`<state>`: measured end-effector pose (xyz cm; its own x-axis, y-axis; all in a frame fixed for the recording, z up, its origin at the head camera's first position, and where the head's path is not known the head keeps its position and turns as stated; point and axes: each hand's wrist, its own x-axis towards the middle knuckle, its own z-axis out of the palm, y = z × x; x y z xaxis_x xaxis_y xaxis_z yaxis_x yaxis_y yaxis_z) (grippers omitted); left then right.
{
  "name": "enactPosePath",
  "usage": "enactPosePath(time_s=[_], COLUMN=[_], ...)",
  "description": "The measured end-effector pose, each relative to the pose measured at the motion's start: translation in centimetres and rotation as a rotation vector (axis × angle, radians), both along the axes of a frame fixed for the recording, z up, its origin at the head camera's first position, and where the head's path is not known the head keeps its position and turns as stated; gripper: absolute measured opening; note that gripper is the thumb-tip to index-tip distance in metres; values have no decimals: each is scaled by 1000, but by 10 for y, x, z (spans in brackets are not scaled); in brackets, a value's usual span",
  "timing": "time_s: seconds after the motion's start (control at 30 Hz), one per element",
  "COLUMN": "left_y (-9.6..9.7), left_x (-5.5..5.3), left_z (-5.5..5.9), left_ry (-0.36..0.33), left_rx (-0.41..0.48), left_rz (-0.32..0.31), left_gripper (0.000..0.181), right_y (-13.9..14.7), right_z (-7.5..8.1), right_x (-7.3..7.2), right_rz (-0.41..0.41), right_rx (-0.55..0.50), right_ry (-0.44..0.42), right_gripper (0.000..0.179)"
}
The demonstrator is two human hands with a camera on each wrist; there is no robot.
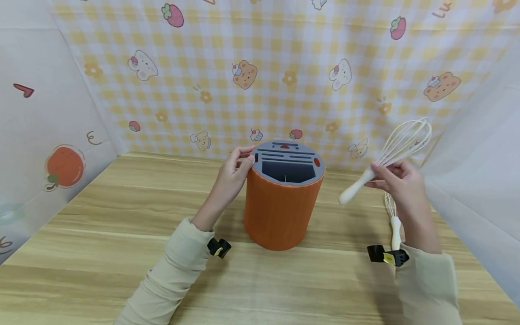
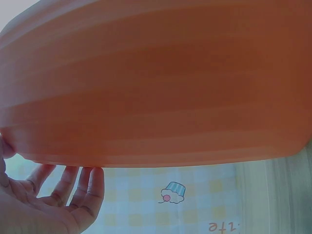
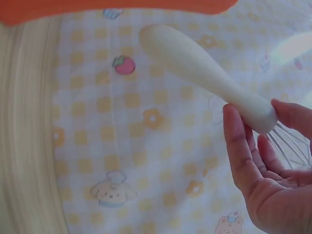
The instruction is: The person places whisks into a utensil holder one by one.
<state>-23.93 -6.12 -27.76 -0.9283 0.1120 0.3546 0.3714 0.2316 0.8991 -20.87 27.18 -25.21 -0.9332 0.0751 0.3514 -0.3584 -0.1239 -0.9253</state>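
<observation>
An orange round utensil holder (image 1: 282,214) with a grey slotted top (image 1: 280,157) stands upright on the table. At its upper left edge my left hand (image 1: 230,176) holds the rim, thumb on top and fingers against the ribbed side (image 2: 161,97). To the right, my right hand (image 1: 400,183) pinches a whisk (image 1: 357,186) in the air where the cream handle meets the wires. The wire loops point up and right; the handle end (image 3: 163,41) slants down toward the holder. The large front compartment of the holder shows a thin divider inside.
A second, smaller whisk (image 1: 396,230) lies on the wooden table (image 1: 134,243) at the right, partly hidden by the right forearm. A yellow checked cloth (image 1: 284,54) with cartoon prints hangs behind the table, and pale curtains (image 1: 36,117) flank it.
</observation>
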Motion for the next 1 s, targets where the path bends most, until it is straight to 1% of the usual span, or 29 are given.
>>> enactPosePath(time_s=[0.1, 0.2, 0.33, 0.5, 0.67, 0.73, 0.87, 1.0], left_y=[0, 0, 0, -1, 0, 0, -1, -1], left_x=[0, 0, 0, 1, 0, 0, 0, 0], left_z=[0, 0, 0, 0, 0, -1, 0, -1], left_ry=[5, 7, -2, -5, -4, -5, -6, -6], left_rx=[-2, -3, 2, 1, -2, -1, 1, 5], left_rz=[2, 4, 3, 2, 2, 2, 4, 5], left_gripper=[37, 37, 37, 37, 38, 38, 38, 37], right_y=[-5, -11, -18, -27, -41, -48, -62, -78], right_z=[5, 9, 15, 21, 26, 26, 26, 23], right_x=[3, 6, 11, 18, 25, 27, 31, 33], right_rz=[55, 101, 138, 140, 187, 192, 184, 135], right_rx=[-153, -277, -402, -499, -536, -528, -469, -357], right_ry=[42, 86, 146, 211, 267, 274, 283, 273], right_gripper=[14, 12, 12, 9, 9, 10, 13, 16])
